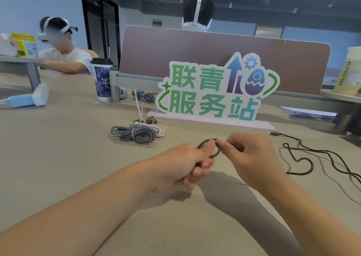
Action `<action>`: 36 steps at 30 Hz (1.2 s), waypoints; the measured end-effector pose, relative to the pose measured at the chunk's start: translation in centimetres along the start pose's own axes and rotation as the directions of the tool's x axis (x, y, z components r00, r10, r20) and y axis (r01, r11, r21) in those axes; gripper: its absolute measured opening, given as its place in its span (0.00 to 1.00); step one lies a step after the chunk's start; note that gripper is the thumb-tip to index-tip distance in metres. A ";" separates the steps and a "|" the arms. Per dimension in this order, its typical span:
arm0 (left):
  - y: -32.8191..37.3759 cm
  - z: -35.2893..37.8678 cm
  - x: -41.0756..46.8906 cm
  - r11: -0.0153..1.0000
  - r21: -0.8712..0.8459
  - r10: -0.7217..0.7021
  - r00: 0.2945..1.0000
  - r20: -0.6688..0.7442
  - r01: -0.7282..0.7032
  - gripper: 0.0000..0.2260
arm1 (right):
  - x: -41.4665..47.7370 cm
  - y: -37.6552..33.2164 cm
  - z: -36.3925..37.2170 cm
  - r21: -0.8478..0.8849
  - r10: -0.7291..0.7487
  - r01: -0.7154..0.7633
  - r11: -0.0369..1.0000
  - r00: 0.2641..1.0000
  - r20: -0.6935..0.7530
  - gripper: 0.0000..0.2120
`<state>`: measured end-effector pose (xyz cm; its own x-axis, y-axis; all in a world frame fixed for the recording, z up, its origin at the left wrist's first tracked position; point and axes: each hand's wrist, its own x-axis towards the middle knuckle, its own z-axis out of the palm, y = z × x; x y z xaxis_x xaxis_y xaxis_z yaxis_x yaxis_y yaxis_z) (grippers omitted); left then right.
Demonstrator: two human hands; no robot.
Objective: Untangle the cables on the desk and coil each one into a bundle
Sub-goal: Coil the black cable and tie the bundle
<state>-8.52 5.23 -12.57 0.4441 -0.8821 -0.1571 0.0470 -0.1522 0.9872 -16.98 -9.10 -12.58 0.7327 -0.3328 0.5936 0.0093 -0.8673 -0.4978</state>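
A thin dark cable (301, 159) trails in loose curves over the desk to the right, its plug end lying near the sign's base. My left hand (181, 166) grips a small loop of this cable in curled fingers above the desk. My right hand (250, 158) pinches the same loop between thumb and forefinger, right beside the left hand. Behind them, a grey braided cable (136, 133) lies coiled and tied, touching a white coiled cable (159, 130) and a brown patterned bundle (149, 120).
A large green-lettered sign (214, 91) stands behind the cables in front of a brown divider (214, 47). A paper cup (102, 78) and a white box (40, 94) sit at left. Another dark cable bundle (145, 95) lies by the divider. A person sits far left.
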 end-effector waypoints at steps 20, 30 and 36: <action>0.6 -4.0 1.5 0.855 -0.452 -0.075 0.803 -0.592 -0.254 0.18 | -0.5 -1.2 1.1 -0.080 -0.016 0.046 0.996 0.939 0.343 0.11; -0.8 -3.0 1.1 0.958 0.285 0.121 0.914 -0.387 -0.006 0.32 | -0.1 -0.5 -0.8 -0.112 -0.215 0.216 0.970 0.976 0.015 0.03; -1.1 -2.0 0.9 0.916 0.375 0.130 0.989 0.065 -0.145 0.21 | 0.1 -0.4 0.3 -0.049 0.038 -0.041 0.998 0.998 -0.057 0.16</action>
<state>-6.34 5.52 -13.74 0.3875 -0.9214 -0.0291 -0.3570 -0.1790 0.9168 -16.76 -8.68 -12.53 0.6927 -0.3862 0.6092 -0.0541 -0.8700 -0.4900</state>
